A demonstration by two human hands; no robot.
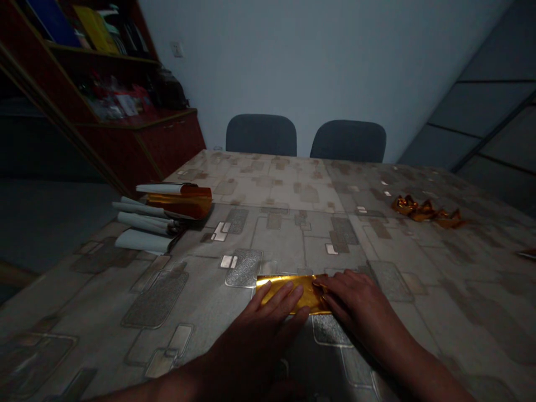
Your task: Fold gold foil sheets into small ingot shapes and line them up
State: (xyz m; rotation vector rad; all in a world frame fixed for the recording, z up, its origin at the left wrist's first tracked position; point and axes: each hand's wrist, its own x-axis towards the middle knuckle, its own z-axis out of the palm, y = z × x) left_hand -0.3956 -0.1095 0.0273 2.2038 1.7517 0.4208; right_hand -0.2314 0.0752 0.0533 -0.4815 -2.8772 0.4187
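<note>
A strip of shiny gold foil paper (309, 286) lies flat on the table in front of me. My left hand (272, 315) rests on its left and middle part, fingers spread and pressing lightly on the surface. At the right end, my right hand (354, 296) has its fingers bent together over the paper's edge, gripping it there. The corner under those fingers is partly hidden. Several folded gold foil shapes (425, 210) with pointed tips stand in a row farther off to the right.
Toward the left edge sits a stack of folded foil sheets (167, 212), whitish outside and gold within. A patterned cloth (288, 240) covers the table. Two grey chairs (262, 134) stand behind it by the wall. A reddish cabinet (167, 139) with shelves is at back left.
</note>
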